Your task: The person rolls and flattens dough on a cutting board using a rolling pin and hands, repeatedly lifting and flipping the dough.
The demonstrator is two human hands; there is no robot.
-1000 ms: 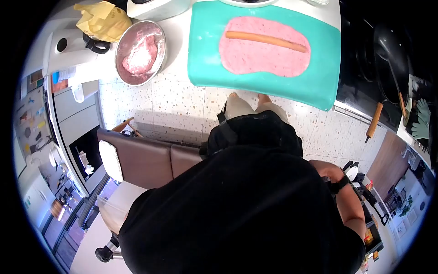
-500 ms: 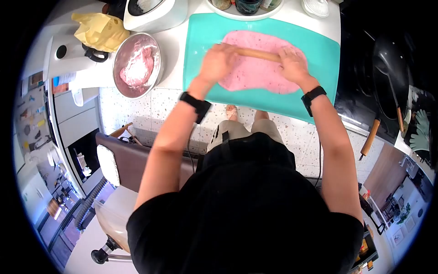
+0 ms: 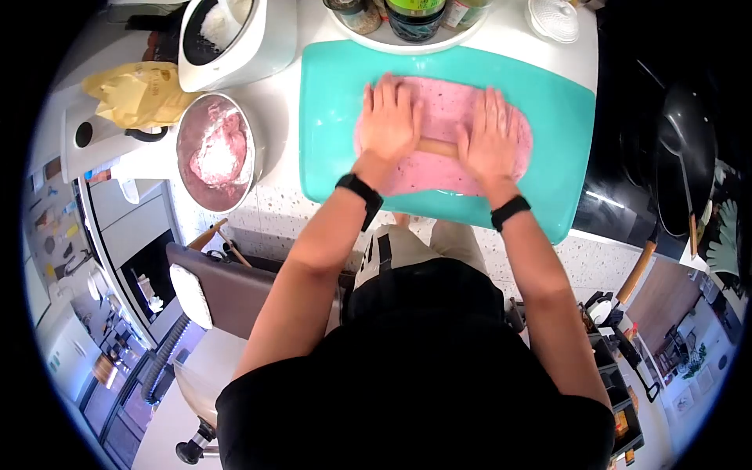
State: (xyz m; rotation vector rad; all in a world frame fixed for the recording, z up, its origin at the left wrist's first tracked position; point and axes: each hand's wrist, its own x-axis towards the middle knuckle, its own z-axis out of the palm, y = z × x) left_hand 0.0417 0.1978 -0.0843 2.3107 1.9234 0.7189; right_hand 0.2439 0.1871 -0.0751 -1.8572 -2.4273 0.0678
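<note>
A flattened pink sheet (image 3: 439,178) with dark specks lies on the turquoise mat (image 3: 327,125); whether it is dough or meat paste I cannot tell. Across its middle is a wooden rolling pin (image 3: 437,147), its ends hidden under my palms. My left hand (image 3: 389,121) rests flat over the pin's left end, fingers stretched forward over the sheet. Over the right end lies my right hand (image 3: 489,141), also flat with fingers extended and slightly blurred. Neither hand's fingers wrap around the pin.
Left of the mat, a metal bowl (image 3: 186,133) holds a pink mass dusted with white powder. Behind it stand a white rice container (image 3: 270,47) and a yellow bag (image 3: 137,94). A round tray (image 3: 427,45) with jars borders the mat's back. A black wok (image 3: 688,157) is right.
Both hands have rolled the pin toward me across the pink sheet, and their fingers now stretch out flat. The camera view has shifted a little.
</note>
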